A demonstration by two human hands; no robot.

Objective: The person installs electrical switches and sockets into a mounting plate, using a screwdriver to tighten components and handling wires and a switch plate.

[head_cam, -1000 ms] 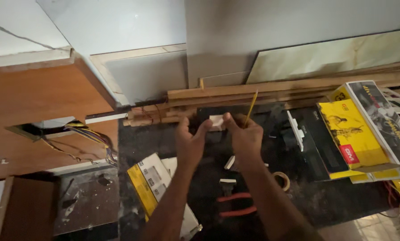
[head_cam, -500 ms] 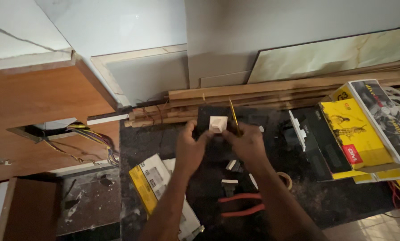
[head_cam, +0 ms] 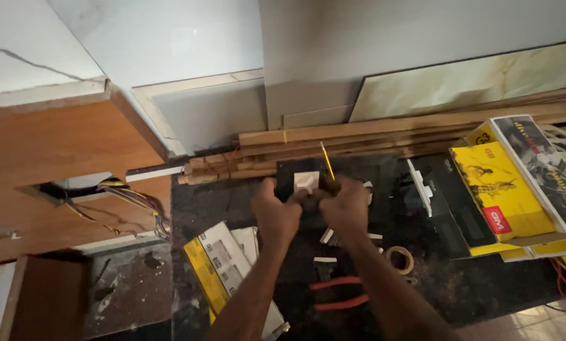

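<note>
My left hand and my right hand meet over a dark counter, both gripping a black switch plate that carries a small white switch module. A thin yellow screwdriver sticks up from my right hand, leaning over the plate's right side. The plate's lower edge is hidden behind my fingers.
Red-handled pliers, a roll of tape and small white parts lie below my hands. Yellow and black boxes sit at right, a yellow and white box at left. Wooden strips line the back. Loose wires hang from a wooden panel opening.
My hands have closed together on the plate and dropped slightly. The screwdriver has tilted from leaning right to leaning left over the plate.
</note>
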